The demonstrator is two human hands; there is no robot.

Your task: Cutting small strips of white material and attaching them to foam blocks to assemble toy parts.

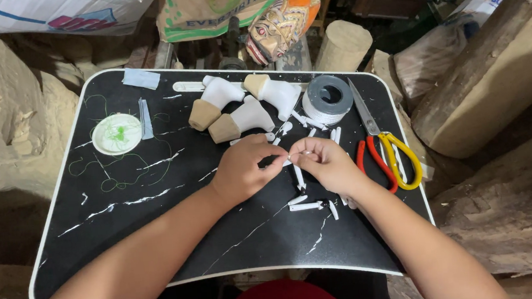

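Black marbled tray (128,242), left hand (242,170) and right hand (327,163) pinching one small white piece (287,163) between fingertips, piece mostly hidden, scissors (386,149) just right, white pegs (305,204) below.

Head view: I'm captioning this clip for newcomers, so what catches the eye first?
Both hands meet at the middle of the black marbled tray, the left hand and right hand pinching a small white piece between fingertips. Behind them lie three white carved pieces with tan ends and a grey tape roll; scissors with red and yellow handles sit at the right.
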